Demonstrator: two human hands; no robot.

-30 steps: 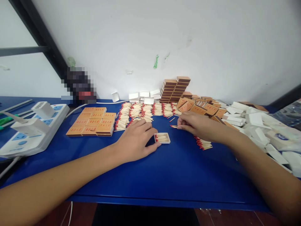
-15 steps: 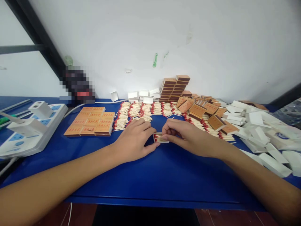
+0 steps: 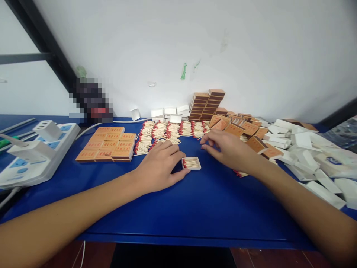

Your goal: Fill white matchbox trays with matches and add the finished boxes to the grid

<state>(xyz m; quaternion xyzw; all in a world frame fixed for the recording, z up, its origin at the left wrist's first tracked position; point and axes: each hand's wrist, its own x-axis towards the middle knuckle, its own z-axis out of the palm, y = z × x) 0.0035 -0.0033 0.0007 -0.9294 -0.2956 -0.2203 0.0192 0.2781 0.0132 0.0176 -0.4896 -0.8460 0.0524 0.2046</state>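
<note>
The left hand (image 3: pixel 160 167) was clamped on the left end of the tray (image 3: pixel 199 163), which held matches (image 3: pixel 191 163) on the tabletop (image 3: pixel 178 212). The right hand (image 3: pixel 228 150) was positioned right of the tray; whether its grip was closed could not be determined. Boxes (image 3: pixel 107 144) lay farther left.

Plain blue across the table (image 3: pixel 195 204), white on the tray (image 3: pixel 199 163) with red-tipped cream matches (image 3: pixel 190 163) inside, orange with red lettering on the boxes (image 3: pixel 107 144) at nine o'clock from it, dark brown and tan on the stack (image 3: pixel 200 106) just past twelve, and white on the loose trays (image 3: pixel 302 140) at three.
</note>
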